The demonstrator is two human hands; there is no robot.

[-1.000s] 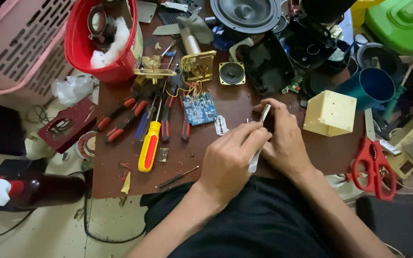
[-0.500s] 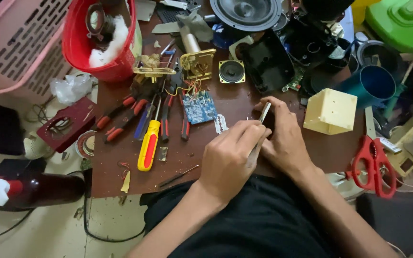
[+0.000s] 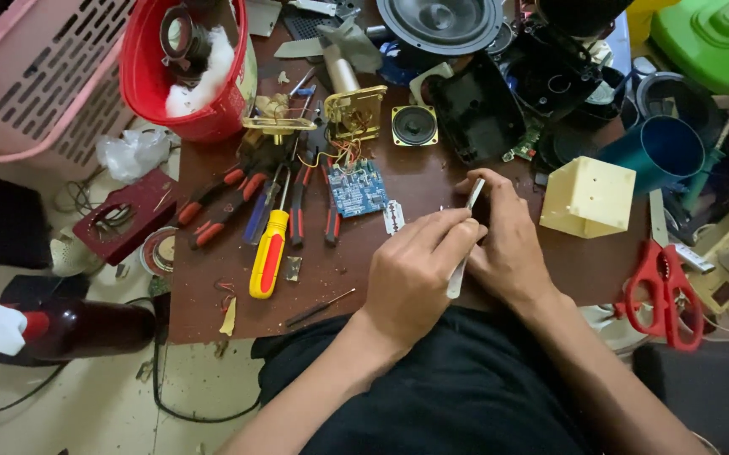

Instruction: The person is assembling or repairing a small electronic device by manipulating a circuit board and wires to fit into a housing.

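From my remote feed, both hands meet at the near edge of a crowded brown bench (image 3: 364, 278). The left hand (image 3: 411, 278) is closed in a narrow pinch on a slim silvery tool (image 3: 464, 240), which slants up toward 1 o'clock, its tip showing above the knuckles. The right hand (image 3: 508, 244) is curled at 3 o'clock of the left, fingers folded around something small that I cannot make out; the tool's tip lies against those fingers.

A razor blade (image 3: 393, 216) lies flat just at 11 o'clock of the left hand, with a blue circuit board (image 3: 358, 189) beyond it, trailing coloured wires. At 9 o'clock lie a yellow-handled screwdriver (image 3: 268, 253) and several red-handled pliers (image 3: 221, 202), fanned side by side. A cream plastic box (image 3: 588, 198) stands at 2 o'clock of the right hand, and red scissors (image 3: 664, 291) rest at 4 o'clock, well apart. At 12 o'clock sit a small round speaker (image 3: 414, 125) and a black plastic housing (image 3: 476, 108). A red bucket (image 3: 183, 93) occupies the far left corner, beside a pink basket (image 3: 36, 84).
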